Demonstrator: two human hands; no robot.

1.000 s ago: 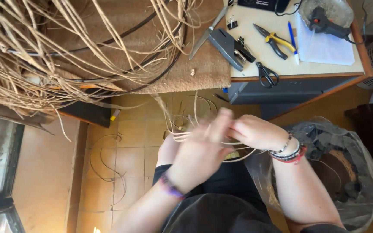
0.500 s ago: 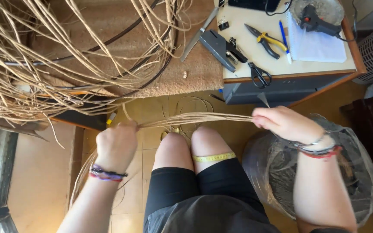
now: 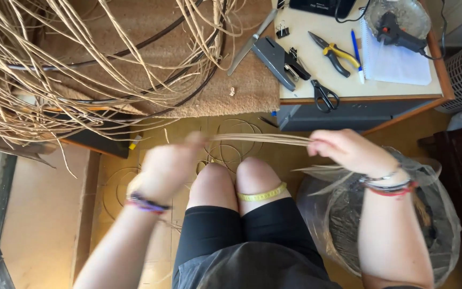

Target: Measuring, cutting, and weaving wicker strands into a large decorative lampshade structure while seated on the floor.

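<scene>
Right hand (image 3: 346, 150) closed tight on one end of a thin bundle of pale strands (image 3: 263, 139), stretched level above the knees. Left hand (image 3: 167, 166) at the other end, blurred; impossible to tell whether closed on the strands or merely sliding along them.

By the look of it, well short of done: only this one small bundle gathered and drawn straight, against a large tangled heap of cane (image 3: 81, 69) lying loose, up and away from the left-hand grip. A few wire-thin coils (image 3: 225, 155) on the floor just beyond the bundle. Yellow tape measure (image 3: 263, 194) draped over the knee, below the middle of the span.

Directly under the right wrist, a round bin (image 3: 439, 214) lined with clear plastic: dark inside, a few pale strand ends at the rim, the rest too dim to make out. Farther beyond the right grip, a desk (image 3: 359, 91) with a glass bowl (image 3: 418, 10) holding a glue gun (image 3: 397, 29).
</scene>
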